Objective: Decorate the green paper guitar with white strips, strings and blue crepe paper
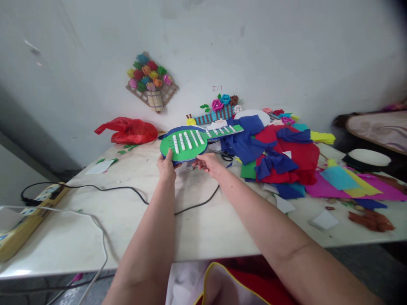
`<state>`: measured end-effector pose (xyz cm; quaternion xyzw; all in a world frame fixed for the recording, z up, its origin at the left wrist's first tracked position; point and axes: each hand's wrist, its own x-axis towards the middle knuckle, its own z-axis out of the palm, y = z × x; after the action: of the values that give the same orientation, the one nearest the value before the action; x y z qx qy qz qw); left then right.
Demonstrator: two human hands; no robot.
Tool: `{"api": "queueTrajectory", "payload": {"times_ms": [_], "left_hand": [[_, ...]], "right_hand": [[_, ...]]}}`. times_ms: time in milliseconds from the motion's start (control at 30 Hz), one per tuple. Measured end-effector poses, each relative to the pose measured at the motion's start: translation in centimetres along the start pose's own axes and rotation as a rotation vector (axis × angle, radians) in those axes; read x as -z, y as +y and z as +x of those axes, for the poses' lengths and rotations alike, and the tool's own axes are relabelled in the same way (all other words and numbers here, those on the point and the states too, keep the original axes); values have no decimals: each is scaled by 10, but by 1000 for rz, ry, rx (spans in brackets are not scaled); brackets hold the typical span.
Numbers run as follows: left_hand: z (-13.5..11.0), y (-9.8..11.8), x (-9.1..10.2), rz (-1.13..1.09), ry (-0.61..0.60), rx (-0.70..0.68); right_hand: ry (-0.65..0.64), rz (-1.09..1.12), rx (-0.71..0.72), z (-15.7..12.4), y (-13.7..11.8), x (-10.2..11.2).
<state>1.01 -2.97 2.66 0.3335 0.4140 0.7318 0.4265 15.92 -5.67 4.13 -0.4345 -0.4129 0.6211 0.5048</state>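
Both hands hold up a green craft piece (pixel 187 145) shaped like a round paddle with a long neck, backed in blue and crossed by white strips. My left hand (pixel 166 166) grips its lower left edge, thumb on the green face. My right hand (pixel 208 162) pinches the lower right edge of the round part. The piece is tilted above the white table (pixel 133 220), its neck pointing right toward the paper pile.
A pile of red, blue, pink and yellow paper sheets (pixel 286 161) covers the right of the table. A red plastic bag (pixel 129 131) lies at the back left. A black cable (pixel 127 190) crosses the table to a power strip (pixel 28 216). Paper flower crafts (pixel 219 111) stand by the wall.
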Motion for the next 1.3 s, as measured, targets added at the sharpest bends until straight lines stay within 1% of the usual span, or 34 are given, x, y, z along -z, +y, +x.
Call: {"api": "queueTrajectory", "payload": {"times_ms": [233, 367, 600, 933, 1067, 1200, 1300], "left_hand": [[3, -1, 2, 4, 29, 44], [4, -1, 2, 5, 25, 62], [3, 0, 1, 0, 41, 53], [3, 1, 2, 2, 21, 44], [3, 2, 4, 37, 2, 4], [5, 1, 7, 77, -71, -42], [4, 1, 6, 107, -105, -71]], "right_hand": [[-22, 10, 26, 3, 4, 1], [-38, 23, 40, 3, 3, 1], [-50, 28, 51, 3, 4, 0], [-68, 25, 58, 6, 7, 2], [-28, -16, 65, 4, 6, 0], [21, -17, 85, 3, 6, -3], [87, -14, 94, 2, 6, -5]]}}
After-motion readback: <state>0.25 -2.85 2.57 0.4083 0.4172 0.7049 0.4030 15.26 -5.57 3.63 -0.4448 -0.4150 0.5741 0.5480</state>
